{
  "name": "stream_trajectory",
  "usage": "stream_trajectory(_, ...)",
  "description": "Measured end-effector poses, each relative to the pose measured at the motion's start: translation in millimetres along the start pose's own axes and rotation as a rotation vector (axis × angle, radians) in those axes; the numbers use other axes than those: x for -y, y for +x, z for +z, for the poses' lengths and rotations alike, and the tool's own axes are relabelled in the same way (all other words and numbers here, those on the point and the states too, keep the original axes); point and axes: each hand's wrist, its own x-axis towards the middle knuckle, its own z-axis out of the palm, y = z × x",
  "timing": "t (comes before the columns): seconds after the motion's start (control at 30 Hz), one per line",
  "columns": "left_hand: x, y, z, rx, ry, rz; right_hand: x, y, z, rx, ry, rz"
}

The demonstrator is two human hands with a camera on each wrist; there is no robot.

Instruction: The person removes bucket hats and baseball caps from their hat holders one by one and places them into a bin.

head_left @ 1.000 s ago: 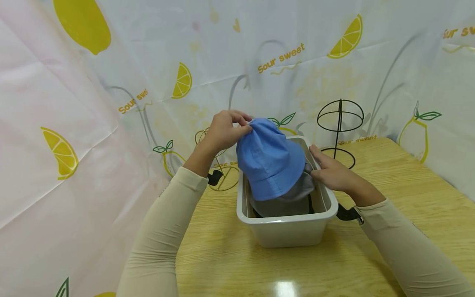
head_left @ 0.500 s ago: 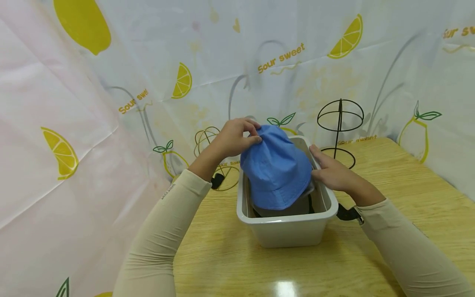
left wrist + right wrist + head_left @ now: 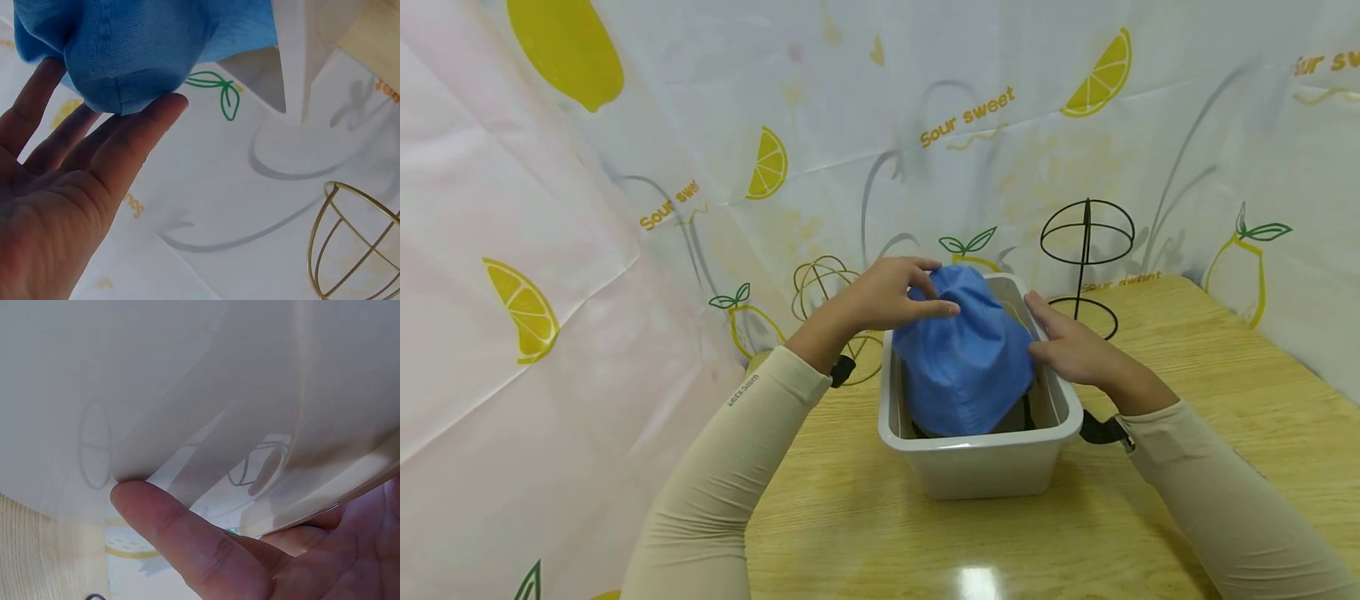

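A blue bucket hat (image 3: 966, 367) lies crown up inside a light grey plastic tub (image 3: 981, 446). My left hand (image 3: 898, 293) is at the crown, thumb and fingers spread apart. In the left wrist view the fingers (image 3: 140, 140) lie close against the hat's blue cloth (image 3: 134, 56) without pinching it. My right hand (image 3: 1075, 346) holds the tub's right rim. Below that rim, the right wrist view has a finger (image 3: 187, 531) against the tub's outer wall (image 3: 156, 375). Under the hat, something dark grey is mostly hidden.
A black wire hat stand (image 3: 1084, 250) is behind the tub to the right. A gold wire stand (image 3: 812, 283) is at the back left, partly hidden by my left arm. A lemon-print curtain (image 3: 820, 100) hangs behind the wooden table (image 3: 850, 517).
The blue hat has come down into the tub, covering more of the grey item. My left hand has followed it down and right, then spread its fingers off the crown. The right hand stays put.
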Motion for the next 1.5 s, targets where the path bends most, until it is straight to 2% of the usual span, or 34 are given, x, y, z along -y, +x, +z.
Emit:
stream_trajectory(0.27, -2.7, -1.0, 9.1, 0.104, 0.068, 0.016, 0, 0, -1, -0.001, -0.005, -0.009)
stream_trajectory(0.5, -8.2, 1.4, 16.8, 0.134, 0.135, 0.047, -2, 1, -2, -0.012, -0.024, -0.005)
stream_trajectory(0.77, -18.4, 1.2, 22.8, 0.173, 0.096, 0.046, -4, 1, -2, -0.005, -0.003, -0.001)
stream_trajectory(0.93, -22.5, 3.3, 28.7, 0.247, 0.127, 0.037, -4, 1, -2, 0.000, 0.005, -0.006)
stream_trajectory(1.5, -27.2, 13.3, 56.4, 0.393, 0.203, 0.036, -1, 1, -2, -0.001, -0.003, -0.015)
